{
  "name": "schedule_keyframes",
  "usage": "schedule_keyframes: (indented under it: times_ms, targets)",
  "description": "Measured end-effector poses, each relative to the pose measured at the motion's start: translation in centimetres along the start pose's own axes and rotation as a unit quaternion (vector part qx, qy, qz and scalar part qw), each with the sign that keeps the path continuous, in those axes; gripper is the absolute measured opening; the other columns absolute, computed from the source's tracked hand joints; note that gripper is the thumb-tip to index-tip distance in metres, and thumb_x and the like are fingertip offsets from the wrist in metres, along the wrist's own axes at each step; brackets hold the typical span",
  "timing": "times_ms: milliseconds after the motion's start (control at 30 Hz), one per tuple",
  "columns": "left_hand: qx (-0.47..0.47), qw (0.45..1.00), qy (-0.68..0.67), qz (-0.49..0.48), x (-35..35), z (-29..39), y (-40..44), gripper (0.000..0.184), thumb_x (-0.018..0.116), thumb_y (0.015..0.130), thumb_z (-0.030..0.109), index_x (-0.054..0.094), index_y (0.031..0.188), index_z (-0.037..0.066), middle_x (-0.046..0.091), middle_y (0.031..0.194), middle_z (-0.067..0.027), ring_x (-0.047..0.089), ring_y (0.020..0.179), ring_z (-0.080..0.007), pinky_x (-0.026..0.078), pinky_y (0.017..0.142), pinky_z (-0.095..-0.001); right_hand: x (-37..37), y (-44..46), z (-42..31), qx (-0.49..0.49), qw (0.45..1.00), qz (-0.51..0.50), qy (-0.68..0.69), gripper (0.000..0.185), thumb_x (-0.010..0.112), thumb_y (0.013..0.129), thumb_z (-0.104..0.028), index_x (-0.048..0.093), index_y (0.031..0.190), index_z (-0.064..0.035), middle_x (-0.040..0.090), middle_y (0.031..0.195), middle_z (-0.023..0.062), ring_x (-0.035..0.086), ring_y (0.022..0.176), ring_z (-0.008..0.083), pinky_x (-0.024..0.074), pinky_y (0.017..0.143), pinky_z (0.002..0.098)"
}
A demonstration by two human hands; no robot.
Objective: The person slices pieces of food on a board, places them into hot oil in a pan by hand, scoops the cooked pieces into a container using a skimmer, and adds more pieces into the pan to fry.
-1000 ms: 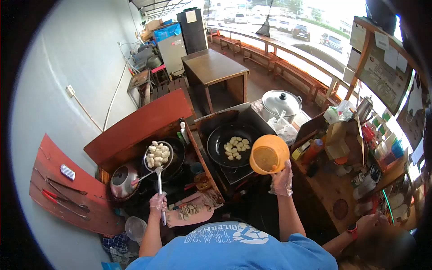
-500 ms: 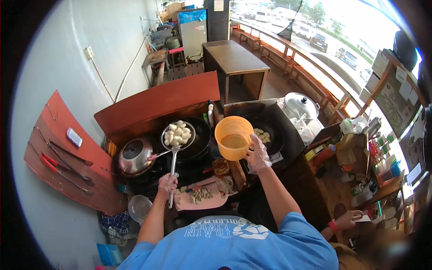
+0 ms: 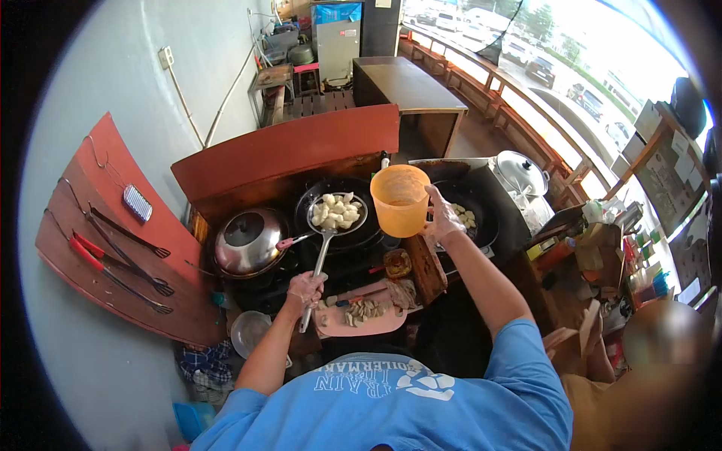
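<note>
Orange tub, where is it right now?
In the head view, the orange tub is near the middle, held in the person's right hand, just right of the metal scoop with pale lumps.

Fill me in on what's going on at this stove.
Someone in a blue shirt is working over two dark woks. Their left hand grips a long-handled metal scoop heaped with pale pieces, held over the left wok. Their right hand holds up an orange tub. More pale pieces lie in the right wok, and cut slices sit on a pink board near the person.
</note>
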State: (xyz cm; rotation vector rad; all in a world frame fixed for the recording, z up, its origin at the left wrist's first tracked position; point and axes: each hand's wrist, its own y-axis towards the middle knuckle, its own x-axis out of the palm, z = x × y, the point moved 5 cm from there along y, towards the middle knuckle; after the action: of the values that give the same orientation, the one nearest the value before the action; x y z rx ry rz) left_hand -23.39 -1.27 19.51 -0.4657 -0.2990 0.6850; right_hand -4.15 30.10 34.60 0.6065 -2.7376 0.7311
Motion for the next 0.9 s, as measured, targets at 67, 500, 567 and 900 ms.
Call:
schedule_keyframes:
  times_ms: [67,500,567,900]
  targets:
    - [0.014,1.000,-0.010,-0.016,-0.2,0.1,-0.7,0.021,0.068,0.090,0.024,0.053,0.084,0.010,0.050,0.060,0.0007,0.041,0.038,-0.0079,0.031,0.032,-0.0247,0.8,-1.3,-1.6,-0.007,0.998,-0.021,-0.060,0.067,0.075,0.079,-0.045,0.055,0.124,0.0006,0.055,0.118,0.0140,0.060,0.099,0.0279,0.0541,0.076,0.0423]
    - [0.047,0.997,0.008,-0.064,-2.4,0.0,-0.6,0.021,0.065,0.094,0.029,0.057,0.090,0.010,0.052,0.065,0.0012,0.042,0.041,-0.0056,0.034,0.035,-0.0219,4.3,-0.7,-9.3,-0.072,0.972,-0.150,-0.169,0.068,0.074,0.078,-0.049,0.054,0.123,-0.0014,0.059,0.107,0.0108,0.064,0.088,0.0251,0.0569,0.073,0.0432]
    - [0.066,0.994,-0.020,-0.079,-2.2,0.6,-0.4,0.022,0.065,0.093,0.030,0.059,0.093,0.010,0.053,0.066,0.0016,0.043,0.042,-0.0052,0.035,0.036,-0.0215,5.2,-0.1,-9.2,-0.097,0.980,-0.139,-0.102,0.080,0.075,0.075,-0.051,0.046,0.131,-0.0022,0.052,0.117,0.0129,0.061,0.095,0.0301,0.0553,0.075,0.0458]
    - [0.018,0.999,0.021,-0.026,-3.2,0.9,0.6,0.025,0.068,0.090,0.029,0.053,0.083,0.010,0.050,0.060,0.0015,0.041,0.039,-0.0069,0.033,0.033,-0.0241,3.2,1.9,-0.4,0.009,1.000,-0.026,-0.014,0.105,0.076,0.068,-0.059,0.030,0.147,-0.0065,0.030,0.141,0.0155,0.038,0.127,0.0387,0.0469,0.087,0.0580]
